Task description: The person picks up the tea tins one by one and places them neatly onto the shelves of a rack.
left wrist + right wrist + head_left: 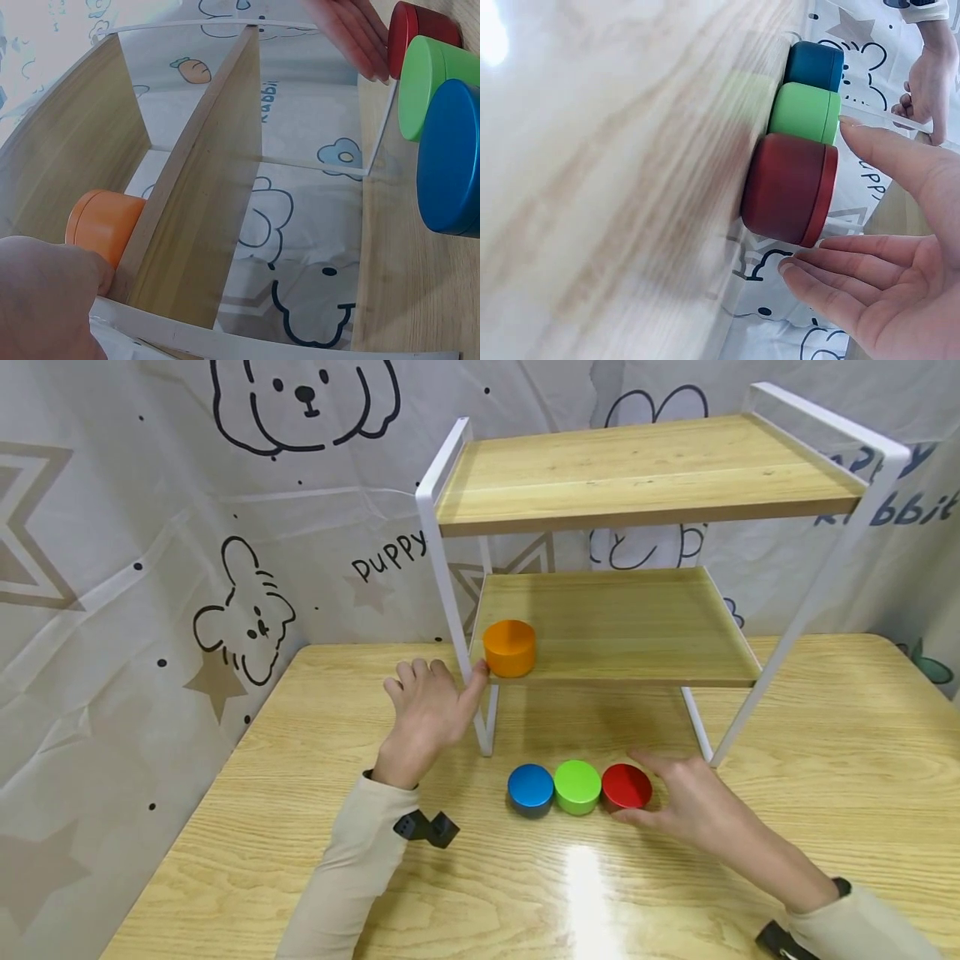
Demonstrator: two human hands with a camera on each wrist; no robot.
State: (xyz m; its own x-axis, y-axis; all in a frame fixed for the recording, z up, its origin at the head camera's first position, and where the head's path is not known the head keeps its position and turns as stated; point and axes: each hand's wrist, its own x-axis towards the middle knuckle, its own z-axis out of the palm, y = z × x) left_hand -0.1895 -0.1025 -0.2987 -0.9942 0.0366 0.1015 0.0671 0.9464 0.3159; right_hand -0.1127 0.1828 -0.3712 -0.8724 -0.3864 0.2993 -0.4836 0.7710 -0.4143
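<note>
An orange round tin (pixel 510 649) sits at the left end of the lower board of a two-board shelf (pixel 622 627). My left hand (pixel 429 703) is beside the shelf's left upright, its thumb extended to the tin's near side and its other fingers outside the frame. On the table, blue (pixel 531 790), green (pixel 577 787) and red (pixel 627 787) round tins stand in a row, side by side. Around the right side of the red tin is my right hand (pixel 693 797), thumb and fingers spread; in the right wrist view the fingertips (pixel 799 264) are right at its lid edge.
The shelf has white metal uprights (pixel 802 602) and an upper wooden board (pixel 645 468). It stands on the wooden table (pixel 247 827), behind the row of tins. A printed cloth (pixel 352 527) hangs behind and to the left.
</note>
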